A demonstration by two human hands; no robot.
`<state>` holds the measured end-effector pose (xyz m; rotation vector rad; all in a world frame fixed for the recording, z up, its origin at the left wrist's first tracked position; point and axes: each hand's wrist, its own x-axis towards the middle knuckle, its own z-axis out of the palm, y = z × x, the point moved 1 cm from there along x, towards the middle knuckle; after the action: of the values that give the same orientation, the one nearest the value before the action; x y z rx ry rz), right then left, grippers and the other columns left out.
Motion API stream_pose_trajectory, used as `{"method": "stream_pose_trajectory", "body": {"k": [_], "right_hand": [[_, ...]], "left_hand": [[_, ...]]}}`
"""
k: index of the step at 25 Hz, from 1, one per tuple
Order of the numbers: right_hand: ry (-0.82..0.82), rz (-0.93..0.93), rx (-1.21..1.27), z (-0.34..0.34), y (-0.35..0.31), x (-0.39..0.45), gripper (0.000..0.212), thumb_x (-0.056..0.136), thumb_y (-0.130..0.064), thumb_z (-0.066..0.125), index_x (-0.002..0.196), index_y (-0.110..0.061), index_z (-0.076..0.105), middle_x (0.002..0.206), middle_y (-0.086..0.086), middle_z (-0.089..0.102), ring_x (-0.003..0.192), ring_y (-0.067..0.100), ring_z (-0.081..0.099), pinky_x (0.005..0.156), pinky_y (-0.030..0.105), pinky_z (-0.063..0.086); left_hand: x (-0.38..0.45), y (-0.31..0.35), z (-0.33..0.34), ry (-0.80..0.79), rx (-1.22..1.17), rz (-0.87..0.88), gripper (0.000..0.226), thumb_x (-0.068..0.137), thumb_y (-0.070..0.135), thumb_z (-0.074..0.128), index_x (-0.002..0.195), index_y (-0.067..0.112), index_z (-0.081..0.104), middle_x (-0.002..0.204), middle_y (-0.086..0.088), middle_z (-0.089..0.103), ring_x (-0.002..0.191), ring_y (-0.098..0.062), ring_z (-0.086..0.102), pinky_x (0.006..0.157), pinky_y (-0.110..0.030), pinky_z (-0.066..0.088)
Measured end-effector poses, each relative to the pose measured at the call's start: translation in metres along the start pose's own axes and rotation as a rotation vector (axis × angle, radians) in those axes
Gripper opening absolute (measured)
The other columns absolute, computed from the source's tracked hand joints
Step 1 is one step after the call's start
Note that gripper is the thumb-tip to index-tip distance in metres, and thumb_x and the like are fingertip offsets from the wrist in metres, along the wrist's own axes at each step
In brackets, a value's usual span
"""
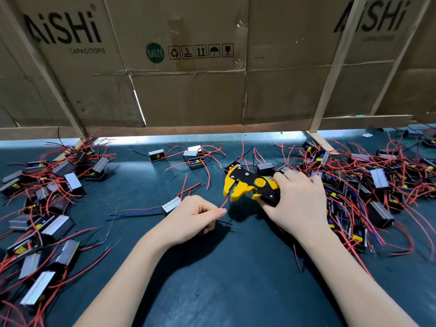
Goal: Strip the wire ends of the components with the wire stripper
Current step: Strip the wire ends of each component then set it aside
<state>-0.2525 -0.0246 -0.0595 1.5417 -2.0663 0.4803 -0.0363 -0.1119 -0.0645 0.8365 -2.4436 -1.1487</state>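
Your left hand (197, 214) pinches a red wire (224, 204) between thumb and fingertips, feeding its free end up toward the mouth of the wire stripper (250, 185). Your right hand (299, 199) wraps around the stripper's handles, holding the yellow and black tool just above the dark mat (212, 279) with its jaws parted. The wire tip sits right at the jaws; whether it is already inside them cannot be told from here.

This looks like the seating step: one lead is lined up, and the squeeze has not yet come. The next move likely calls for sliding the tip a little further between the jaws, keeping the wire straight, then closing the handles firmly while your left hand holds steady.

The component (171, 205) this lead seems to belong to lies just beyond your left hand, its blue and black leads trailing leftward. A thin black lead runs under your left fingers and could snag.

Room is best in the middle and toward you, where the mat is bare. Heaps of components (47, 208) and tangled red wire crowd the left, another pile (377, 185) presses close behind your right hand, and the cardboard wall (188, 90) closes off the far edge.
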Motion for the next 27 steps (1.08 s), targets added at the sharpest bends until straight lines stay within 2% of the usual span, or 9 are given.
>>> {"method": "stream_pose_trajectory", "body": {"k": [7,11,14,18,21,24,25,26,27], "right_hand": [[-0.074,0.012,0.061,-0.005,0.001,0.000,0.048,0.074,-0.068,0.064,0.070,-0.025,0.041,0.069,-0.001,0.061,0.074,0.027,0.064,0.072,0.038,0.033],[-0.136,0.050,0.053,-0.005,0.000,0.001,0.049,0.076,-0.073,0.056,0.068,-0.025,0.051,0.069,-0.003,0.064,0.077,0.025,0.065,0.066,0.033,0.031],[-0.083,0.062,0.053,-0.005,-0.001,0.000,0.049,0.074,-0.071,0.062,0.067,-0.022,0.058,0.065,0.000,0.063,0.071,0.028,0.064,0.060,0.031,0.030],[0.013,0.078,0.028,-0.001,0.001,-0.001,0.052,0.071,-0.062,0.071,0.089,-0.014,0.066,0.086,0.006,0.065,0.083,0.031,0.061,0.075,0.040,0.036],[0.028,0.143,0.065,0.001,0.005,-0.001,0.052,0.073,-0.064,0.068,0.091,-0.015,0.065,0.084,0.005,0.063,0.084,0.031,0.060,0.077,0.040,0.035],[0.028,0.170,0.104,0.001,0.008,0.000,0.053,0.075,-0.066,0.062,0.090,-0.015,0.065,0.083,0.004,0.063,0.084,0.031,0.061,0.077,0.040,0.036],[0.021,0.168,0.109,0.001,0.008,0.000,0.054,0.075,-0.066,0.063,0.091,-0.016,0.065,0.084,0.004,0.064,0.084,0.031,0.061,0.078,0.040,0.036],[0.008,0.169,0.108,0.002,0.008,0.000,0.054,0.075,-0.066,0.065,0.093,-0.016,0.065,0.085,0.004,0.064,0.086,0.031,0.061,0.079,0.040,0.036],[-0.004,0.175,0.105,0.002,0.008,0.000,0.054,0.074,-0.067,0.064,0.094,-0.016,0.065,0.086,0.003,0.064,0.087,0.030,0.061,0.079,0.040,0.036]], "left_hand": [[-0.001,0.002,-0.001,0.000,0.014,0.003,0.054,0.093,0.045,0.048,0.044,0.024,0.041,0.046,0.005,0.047,0.051,-0.015,0.041,0.057,-0.030,0.035],[-0.001,0.002,-0.002,0.000,-0.007,-0.005,0.054,0.092,0.046,0.048,0.044,0.024,0.040,0.046,0.004,0.046,0.050,-0.016,0.040,0.056,-0.030,0.034],[-0.002,0.004,-0.002,0.001,-0.024,0.000,0.054,0.092,0.046,0.049,0.044,0.024,0.040,0.047,0.005,0.045,0.050,-0.015,0.038,0.055,-0.029,0.032],[-0.005,0.009,-0.005,0.048,-0.043,0.046,0.049,0.094,0.041,0.058,0.054,0.016,0.044,0.052,0.004,0.044,0.051,-0.011,0.035,0.055,-0.022,0.031],[-0.007,0.012,-0.011,0.293,-0.061,0.137,0.039,0.090,0.029,0.069,0.066,0.011,0.045,0.059,0.010,0.039,0.056,-0.006,0.033,0.055,-0.018,0.029],[-0.012,0.017,-0.026,0.750,-0.109,0.216,0.032,0.089,0.025,0.066,0.069,0.012,0.045,0.061,0.011,0.039,0.058,-0.007,0.034,0.056,-0.017,0.030],[-0.014,0.016,-0.032,0.890,0.015,0.220,0.030,0.089,0.025,0.067,0.070,0.013,0.047,0.062,0.010,0.041,0.060,-0.008,0.037,0.059,-0.017,0.033],[-0.016,0.014,-0.037,0.954,0.179,0.208,0.028,0.088,0.027,0.068,0.072,0.014,0.050,0.066,0.010,0.046,0.066,-0.010,0.042,0.065,-0.020,0.038],[-0.016,0.011,-0.041,0.941,0.349,0.154,0.026,0.086,0.033,0.072,0.078,0.015,0.055,0.073,0.008,0.051,0.075,-0.015,0.046,0.072,-0.026,0.042]]}}
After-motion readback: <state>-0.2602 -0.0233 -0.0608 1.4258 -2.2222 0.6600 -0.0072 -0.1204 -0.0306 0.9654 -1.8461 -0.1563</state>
